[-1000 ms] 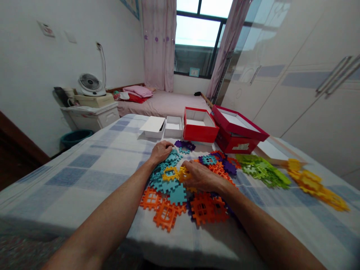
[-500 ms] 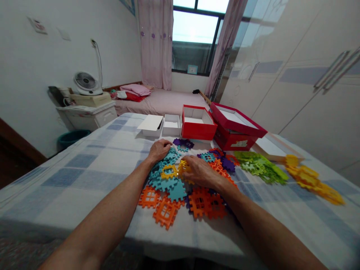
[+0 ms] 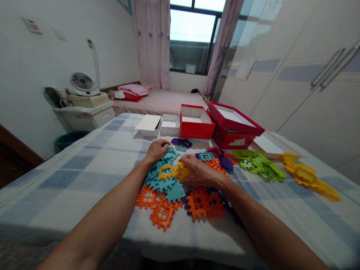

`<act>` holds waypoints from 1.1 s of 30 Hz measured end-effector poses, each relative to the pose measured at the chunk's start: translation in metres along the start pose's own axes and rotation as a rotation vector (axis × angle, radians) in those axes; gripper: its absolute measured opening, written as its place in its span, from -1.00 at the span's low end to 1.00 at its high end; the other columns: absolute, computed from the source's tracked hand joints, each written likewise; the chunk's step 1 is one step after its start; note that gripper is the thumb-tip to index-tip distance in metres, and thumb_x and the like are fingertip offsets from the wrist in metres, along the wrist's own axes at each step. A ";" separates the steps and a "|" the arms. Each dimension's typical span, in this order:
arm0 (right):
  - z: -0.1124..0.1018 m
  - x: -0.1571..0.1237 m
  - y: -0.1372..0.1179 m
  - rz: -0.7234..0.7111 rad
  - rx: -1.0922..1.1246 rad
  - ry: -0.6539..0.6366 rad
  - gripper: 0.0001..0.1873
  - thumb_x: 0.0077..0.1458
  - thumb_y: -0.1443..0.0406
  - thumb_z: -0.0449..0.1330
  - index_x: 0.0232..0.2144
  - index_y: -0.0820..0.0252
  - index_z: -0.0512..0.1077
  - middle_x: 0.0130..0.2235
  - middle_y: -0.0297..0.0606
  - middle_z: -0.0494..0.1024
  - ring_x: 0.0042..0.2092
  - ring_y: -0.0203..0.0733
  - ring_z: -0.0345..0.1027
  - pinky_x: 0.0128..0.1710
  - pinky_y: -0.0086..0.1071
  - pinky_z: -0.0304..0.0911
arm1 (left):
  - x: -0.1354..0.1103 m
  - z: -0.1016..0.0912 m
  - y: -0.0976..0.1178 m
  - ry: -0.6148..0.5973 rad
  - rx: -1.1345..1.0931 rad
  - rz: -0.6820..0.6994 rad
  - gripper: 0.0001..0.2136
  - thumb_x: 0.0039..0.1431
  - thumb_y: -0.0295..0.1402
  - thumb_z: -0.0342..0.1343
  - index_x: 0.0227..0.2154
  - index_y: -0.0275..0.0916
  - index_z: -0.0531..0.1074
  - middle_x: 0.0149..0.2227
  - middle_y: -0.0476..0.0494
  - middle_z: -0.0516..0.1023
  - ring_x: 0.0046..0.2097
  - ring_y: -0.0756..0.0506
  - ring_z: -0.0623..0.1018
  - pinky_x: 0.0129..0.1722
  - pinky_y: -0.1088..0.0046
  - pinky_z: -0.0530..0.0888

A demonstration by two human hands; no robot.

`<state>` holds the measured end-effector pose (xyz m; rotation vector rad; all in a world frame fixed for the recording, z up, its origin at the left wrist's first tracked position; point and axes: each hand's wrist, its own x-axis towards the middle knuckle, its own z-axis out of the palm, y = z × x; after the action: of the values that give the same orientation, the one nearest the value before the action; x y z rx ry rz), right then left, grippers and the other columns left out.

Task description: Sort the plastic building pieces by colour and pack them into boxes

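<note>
My right hand [image 3: 195, 170] is closed around yellow interlocking building pieces [image 3: 182, 171] above the middle of the pile. My left hand [image 3: 158, 150] lies at the far left edge of the teal building pieces [image 3: 174, 192], its fingers resting on or beside them and partly hidden. A yellow window-shaped piece [image 3: 167, 171] sits on top of the teal ones. Nearer to me lie orange window pieces [image 3: 163, 213] and, to the right, more orange pieces [image 3: 198, 202] with purple ones under them. Past the hands is a purple piece [image 3: 182, 143].
Green pieces [image 3: 260, 165] and a row of yellow pieces [image 3: 308, 176] lie to the right. Along the far edge stand small white boxes [image 3: 169, 129], an open red box [image 3: 197, 130] and a dark red box [image 3: 233, 139] with its lid askew. A checked cloth [image 3: 92, 180] covers the table.
My right hand has gathered the yellow pieces more squarely into its grip, barely shifting. The left hand stays in place. The whole view has slid slightly left.
</note>
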<state>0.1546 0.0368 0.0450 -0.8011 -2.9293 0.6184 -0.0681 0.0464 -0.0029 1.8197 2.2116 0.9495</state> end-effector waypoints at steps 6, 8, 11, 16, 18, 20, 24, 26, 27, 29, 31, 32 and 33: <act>0.003 -0.001 0.000 -0.048 -0.036 0.036 -0.52 -0.07 0.29 0.24 -0.04 0.19 0.32 -0.07 -0.14 0.33 -0.09 -0.13 0.20 -0.11 -0.31 0.12 | 0.000 0.000 0.000 0.001 -0.004 0.006 -0.69 0.11 -0.37 -0.06 -0.21 -0.22 0.57 -0.13 -0.11 0.61 -0.09 -0.09 0.54 -0.01 0.46 0.40; 0.003 -0.001 -0.002 -0.041 -0.084 0.018 -0.55 -0.04 0.26 0.22 -0.05 0.19 0.35 -0.09 -0.14 0.36 -0.08 -0.09 0.20 -0.10 -0.27 0.11 | 0.000 0.000 0.000 0.002 -0.010 0.008 -0.68 0.11 -0.37 -0.06 -0.21 -0.24 0.57 -0.13 -0.13 0.61 -0.09 -0.09 0.54 -0.01 0.45 0.40; 0.002 -0.001 -0.004 -0.054 -0.057 0.009 -0.51 -0.04 0.29 0.22 -0.01 0.19 0.33 -0.05 -0.12 0.36 -0.08 -0.11 0.23 -0.10 -0.29 0.13 | -0.001 0.000 0.000 -0.003 -0.020 0.000 -0.69 0.11 -0.36 -0.06 -0.21 -0.24 0.57 -0.13 -0.12 0.61 -0.09 -0.09 0.54 -0.03 0.45 0.40; 0.002 -0.001 -0.003 -0.092 -0.019 0.020 -0.50 -0.05 0.31 0.21 0.00 0.20 0.33 -0.05 -0.12 0.40 -0.08 -0.11 0.27 -0.09 -0.30 0.15 | -0.001 0.000 0.000 -0.004 -0.016 -0.016 -0.69 0.11 -0.35 -0.06 -0.21 -0.20 0.57 -0.14 -0.08 0.61 -0.10 -0.07 0.54 -0.04 0.48 0.41; 0.001 0.000 -0.002 -0.101 -0.026 0.020 -0.52 -0.06 0.30 0.22 -0.03 0.21 0.34 -0.07 -0.12 0.40 -0.11 -0.12 0.28 -0.13 -0.32 0.17 | 0.000 0.000 -0.001 -0.005 -0.022 -0.014 -0.69 0.11 -0.35 -0.06 -0.21 -0.21 0.57 -0.15 -0.08 0.62 -0.10 -0.08 0.55 -0.04 0.47 0.41; 0.001 0.000 -0.002 -0.098 -0.031 0.014 -0.55 -0.07 0.31 0.22 -0.06 0.22 0.35 -0.08 -0.12 0.38 -0.14 -0.14 0.28 -0.17 -0.35 0.18 | 0.000 0.001 -0.001 -0.004 -0.024 -0.008 -0.69 0.11 -0.35 -0.06 -0.21 -0.21 0.57 -0.15 -0.09 0.62 -0.10 -0.09 0.55 -0.03 0.46 0.40; 0.003 -0.001 0.000 -0.124 -0.006 0.025 -0.52 -0.09 0.35 0.21 -0.04 0.23 0.34 -0.07 -0.12 0.35 -0.13 -0.17 0.26 -0.16 -0.37 0.19 | 0.000 0.001 -0.001 -0.004 -0.021 -0.006 -0.69 0.11 -0.36 -0.06 -0.21 -0.22 0.57 -0.15 -0.09 0.62 -0.11 -0.09 0.55 -0.02 0.46 0.40; 0.005 -0.002 0.001 -0.163 0.012 0.040 -0.49 -0.09 0.38 0.20 -0.01 0.23 0.32 -0.04 -0.11 0.33 -0.08 -0.15 0.24 -0.10 -0.36 0.18 | 0.000 0.000 0.000 -0.006 -0.023 -0.007 -0.69 0.11 -0.37 -0.06 -0.21 -0.22 0.57 -0.15 -0.09 0.62 -0.11 -0.08 0.55 -0.02 0.47 0.40; 0.005 -0.002 0.001 -0.177 0.015 0.043 -0.48 -0.09 0.39 0.20 0.00 0.23 0.32 -0.03 -0.11 0.33 -0.05 -0.14 0.23 -0.08 -0.35 0.17 | 0.000 0.000 0.000 -0.006 -0.024 -0.008 -0.69 0.11 -0.37 -0.06 -0.21 -0.22 0.57 -0.14 -0.10 0.62 -0.11 -0.08 0.55 -0.02 0.46 0.40; 0.005 -0.002 0.002 -0.181 0.003 0.035 -0.48 -0.10 0.39 0.20 -0.01 0.22 0.33 -0.03 -0.11 0.34 -0.03 -0.12 0.21 -0.06 -0.33 0.16 | -0.001 0.000 0.000 -0.006 -0.027 -0.010 -0.69 0.11 -0.36 -0.06 -0.21 -0.23 0.57 -0.14 -0.10 0.62 -0.11 -0.08 0.55 -0.02 0.46 0.40; 0.004 -0.001 0.002 -0.156 -0.026 0.016 -0.52 -0.10 0.37 0.22 -0.05 0.22 0.35 -0.07 -0.13 0.37 -0.07 -0.11 0.22 -0.10 -0.31 0.16 | -0.001 -0.001 0.001 -0.004 -0.027 -0.011 -0.69 0.11 -0.36 -0.06 -0.21 -0.23 0.57 -0.15 -0.11 0.62 -0.11 -0.09 0.55 -0.02 0.46 0.40; 0.003 0.000 0.002 -0.144 -0.040 0.012 -0.55 -0.11 0.35 0.23 -0.08 0.22 0.37 -0.09 -0.14 0.38 -0.10 -0.12 0.23 -0.12 -0.32 0.17 | -0.001 -0.001 0.001 -0.004 -0.025 -0.011 -0.69 0.11 -0.36 -0.06 -0.21 -0.23 0.57 -0.15 -0.11 0.62 -0.11 -0.09 0.55 -0.02 0.45 0.40; 0.003 0.000 0.002 -0.139 -0.048 0.011 -0.58 -0.11 0.34 0.23 -0.11 0.22 0.37 -0.11 -0.15 0.38 -0.13 -0.13 0.23 -0.14 -0.32 0.17 | -0.001 -0.001 0.001 -0.004 -0.024 -0.011 -0.68 0.10 -0.36 -0.05 -0.21 -0.23 0.57 -0.15 -0.11 0.62 -0.11 -0.10 0.55 -0.02 0.45 0.40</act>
<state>0.1550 0.0377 0.0416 -0.5955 -2.9682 0.5336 -0.0672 0.0451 -0.0015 1.7961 2.1964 0.9651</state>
